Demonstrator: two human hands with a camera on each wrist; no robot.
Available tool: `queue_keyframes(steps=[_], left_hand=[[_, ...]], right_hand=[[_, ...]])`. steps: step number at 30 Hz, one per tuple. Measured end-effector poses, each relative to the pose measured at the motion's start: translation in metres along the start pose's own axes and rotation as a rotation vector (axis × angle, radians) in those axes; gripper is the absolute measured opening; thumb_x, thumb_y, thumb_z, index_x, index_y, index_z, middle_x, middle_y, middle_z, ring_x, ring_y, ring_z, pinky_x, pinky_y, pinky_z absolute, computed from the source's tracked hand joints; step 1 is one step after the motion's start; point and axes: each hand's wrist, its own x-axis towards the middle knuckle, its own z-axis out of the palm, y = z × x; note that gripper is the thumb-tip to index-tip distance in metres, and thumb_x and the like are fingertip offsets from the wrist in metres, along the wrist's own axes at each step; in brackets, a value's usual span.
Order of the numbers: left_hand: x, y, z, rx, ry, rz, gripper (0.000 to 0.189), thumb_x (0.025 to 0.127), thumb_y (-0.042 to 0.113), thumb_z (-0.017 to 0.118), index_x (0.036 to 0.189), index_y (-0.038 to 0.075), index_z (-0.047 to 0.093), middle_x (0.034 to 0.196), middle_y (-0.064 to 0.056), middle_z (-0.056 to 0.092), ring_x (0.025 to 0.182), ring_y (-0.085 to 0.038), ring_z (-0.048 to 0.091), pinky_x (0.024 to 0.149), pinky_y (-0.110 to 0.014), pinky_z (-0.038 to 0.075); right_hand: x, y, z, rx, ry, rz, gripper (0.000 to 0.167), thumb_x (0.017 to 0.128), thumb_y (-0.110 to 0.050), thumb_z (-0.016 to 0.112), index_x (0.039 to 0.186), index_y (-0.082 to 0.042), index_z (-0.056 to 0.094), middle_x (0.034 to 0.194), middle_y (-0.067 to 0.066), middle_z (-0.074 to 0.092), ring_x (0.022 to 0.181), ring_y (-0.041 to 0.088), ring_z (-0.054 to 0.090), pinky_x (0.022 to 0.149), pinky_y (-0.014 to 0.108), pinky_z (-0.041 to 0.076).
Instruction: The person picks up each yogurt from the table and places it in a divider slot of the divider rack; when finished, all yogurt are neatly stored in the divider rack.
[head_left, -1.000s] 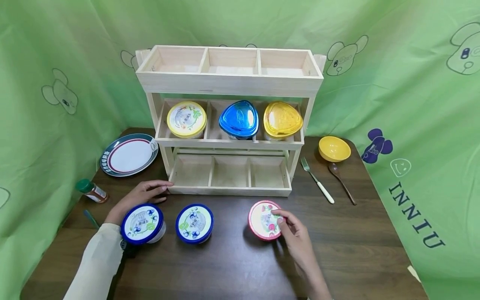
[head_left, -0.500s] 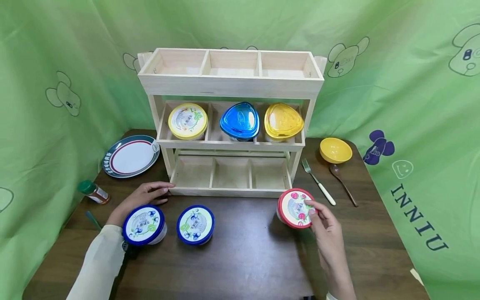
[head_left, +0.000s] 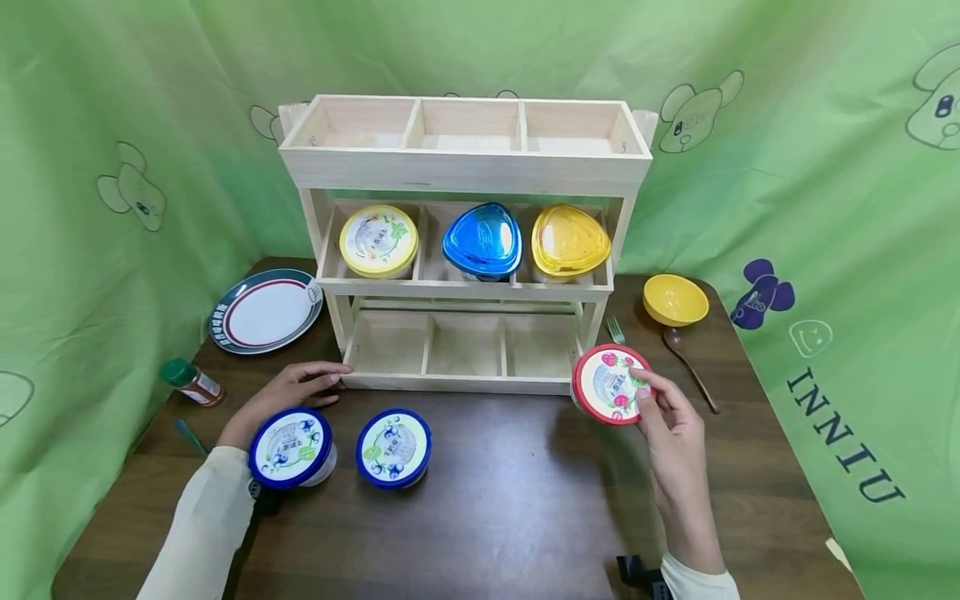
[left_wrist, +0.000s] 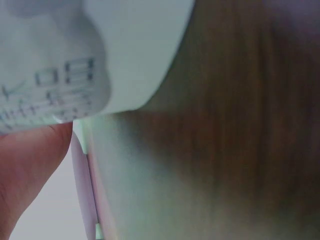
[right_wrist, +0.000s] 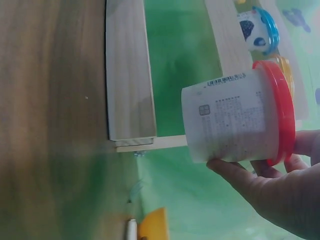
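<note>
My right hand (head_left: 678, 442) grips a white tub with a red lid (head_left: 609, 385), its lid printed with strawberries. In the right wrist view the tub's white printed side (right_wrist: 235, 117) shows, held off the table. In the head view it overlaps the lower right corner of the three-tier wooden rack (head_left: 465, 171) and part of a fork (head_left: 615, 330). My left hand (head_left: 288, 396) rests on the table, its fingertips at the rack's lower left corner. Over its wrist stands a blue-lidded tub (head_left: 291, 448); another blue-lidded tub (head_left: 393, 450) stands to its right.
On the middle tier sit a yellow-lidded tub (head_left: 378, 242), a blue-lidded jar (head_left: 482, 240) and a gold-lidded jar (head_left: 570, 240). A plate (head_left: 266, 312) and a green-capped spice jar (head_left: 191, 382) lie left. To the right are a yellow bowl (head_left: 675, 301) and a wooden spoon (head_left: 688, 367).
My right hand has carried the red-lidded tub rightward and up toward the rack's lower right corner, lifting it off the table. The left hand stays at the rack's lower left corner.
</note>
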Motion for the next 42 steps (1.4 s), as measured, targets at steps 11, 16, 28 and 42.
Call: queue_keyframes(steps=[11, 16, 28, 42], left_hand=[[0.016, -0.048, -0.023, -0.101, -0.088, 0.078, 0.039, 0.116, 0.022, 0.057, 0.15, 0.005, 0.064, 0.151, -0.011, 0.061, 0.13, -0.019, 0.064, 0.101, -0.036, 0.062], [0.019, -0.055, -0.025, -0.076, -0.037, 0.008, 0.042, 0.115, 0.021, 0.059, 0.151, 0.001, 0.061, 0.153, -0.016, 0.059, 0.13, -0.019, 0.065, 0.102, -0.039, 0.061], [0.03, -0.086, -0.04, -0.123, -0.069, 0.05, 0.038, 0.113, 0.024, 0.062, 0.149, 0.011, 0.066, 0.149, -0.005, 0.064, 0.128, -0.015, 0.066, 0.098, -0.037, 0.063], [0.029, -0.087, -0.04, -0.142, -0.063, 0.041, 0.037, 0.114, 0.021, 0.06, 0.149, 0.012, 0.067, 0.147, -0.001, 0.065, 0.127, -0.013, 0.067, 0.098, -0.035, 0.063]], right_hand=[[0.01, -0.016, 0.016, -0.124, 0.007, -0.134, 0.033, 0.112, -0.011, 0.061, 0.143, -0.005, 0.069, 0.143, 0.004, 0.06, 0.12, 0.024, 0.054, 0.092, 0.012, 0.056], [0.014, -0.017, 0.023, -0.106, -0.037, -0.162, 0.033, 0.113, -0.01, 0.059, 0.143, -0.002, 0.068, 0.145, 0.006, 0.06, 0.121, 0.024, 0.054, 0.094, 0.014, 0.055], [0.023, -0.014, 0.043, -0.007, -0.122, -0.161, 0.033, 0.112, -0.002, 0.056, 0.144, 0.003, 0.065, 0.14, 0.005, 0.059, 0.119, 0.022, 0.054, 0.093, 0.017, 0.054], [0.037, 0.006, 0.066, 0.077, -0.146, -0.168, 0.032, 0.11, 0.001, 0.057, 0.141, 0.005, 0.065, 0.127, 0.005, 0.062, 0.105, 0.019, 0.054, 0.082, 0.02, 0.052]])
